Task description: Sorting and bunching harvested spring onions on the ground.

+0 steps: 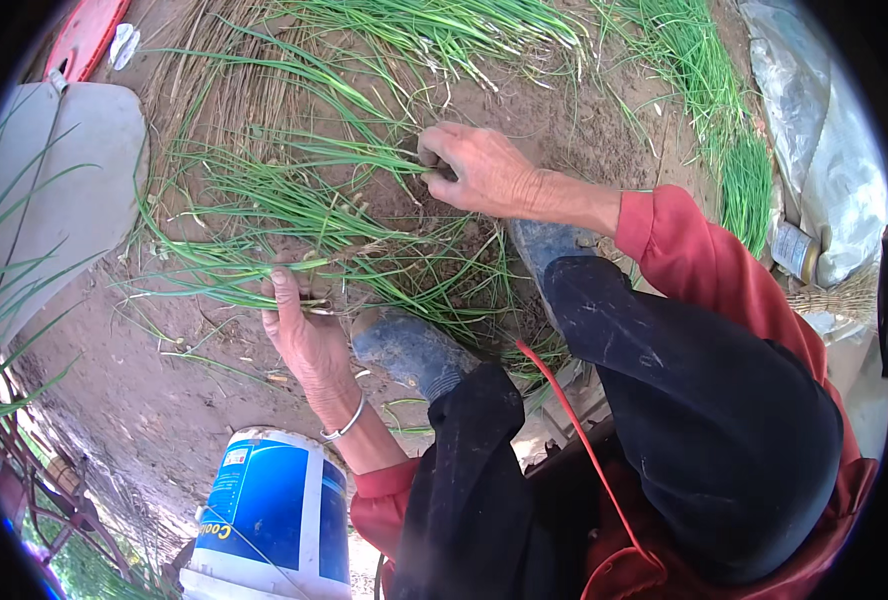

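My left hand [305, 345], with a bangle on its wrist, holds a few green onion stalks [241, 296] between thumb and fingers, their white root ends pointing right. Farther up, my right hand [477, 169] has its fingers curled at the root end of another small bunch of green onions [361, 154], whose leaves stretch left; the fingertips are partly hidden. Between the hands, a loose pile of green onions [301, 210] lies on the soil. More stalks [444, 292] are scattered in front of my boots.
Green onion bundles [444, 26] lie at the top, and a long row [691, 67] lies at the right. Dry straw [218, 82] is at upper left, near a grey board [106, 157]. A blue and white bucket [264, 502] stands lower left. Plastic sheeting [826, 127] and a jar [793, 251] are at right.
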Tool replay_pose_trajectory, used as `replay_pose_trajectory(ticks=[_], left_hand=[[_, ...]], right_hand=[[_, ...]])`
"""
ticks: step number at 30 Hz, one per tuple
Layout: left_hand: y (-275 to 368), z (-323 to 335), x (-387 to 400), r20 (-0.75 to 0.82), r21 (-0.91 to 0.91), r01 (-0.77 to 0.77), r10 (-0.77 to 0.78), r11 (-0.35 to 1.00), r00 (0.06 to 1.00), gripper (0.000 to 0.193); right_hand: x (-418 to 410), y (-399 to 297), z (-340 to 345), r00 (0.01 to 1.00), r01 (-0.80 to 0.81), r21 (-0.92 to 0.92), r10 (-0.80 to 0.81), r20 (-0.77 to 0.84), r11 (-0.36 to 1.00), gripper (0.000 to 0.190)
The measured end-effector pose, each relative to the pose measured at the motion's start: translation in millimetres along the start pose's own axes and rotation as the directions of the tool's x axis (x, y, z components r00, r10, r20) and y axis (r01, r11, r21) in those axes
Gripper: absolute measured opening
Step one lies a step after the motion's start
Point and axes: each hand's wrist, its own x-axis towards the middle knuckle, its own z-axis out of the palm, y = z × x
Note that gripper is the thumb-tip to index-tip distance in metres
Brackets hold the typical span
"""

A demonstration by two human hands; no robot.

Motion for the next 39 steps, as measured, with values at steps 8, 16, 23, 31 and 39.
replay_pose_trajectory(ticks=[8,16,23,31,39], left_hand=[[-7.3,0.3,3.2,-0.077,0.075,0.046,-0.04,0.996,0.996,0.025],[-19.1,14.9,-5.3,0.003,0.056,0.097,-0.097,0.994,0.995,0.03],[-25.9,21.8,-11.0,0.115,-0.005,0.111,-0.11,0.994,0.987,0.032],[-24.0,19.2,-14.9,0.12,0.669,-0.033,-0.064,0.742,0.991,0.044],[-27.5,13.8,-20.5,0.144,0.312,-0.016,-0.031,0.95,0.989,0.033]], right_hand=[[12.6,-24.0,-12.4,0.997,0.082,0.13,-0.081,-0.013,0.988,0.03],[-19.0,-59.3,13.2,0.9,-0.049,0.614,-0.232,0.369,0.788,0.037],[-23.5,-59.7,7.0,0.945,-0.168,0.659,-0.071,0.319,0.733,0.027],[-27.7,-60.6,-5.4,0.995,-0.078,0.59,0.026,0.097,0.803,0.02],[-30.5,-67.9,25.9,0.965,0.018,0.633,-0.18,0.192,0.774,0.022]])
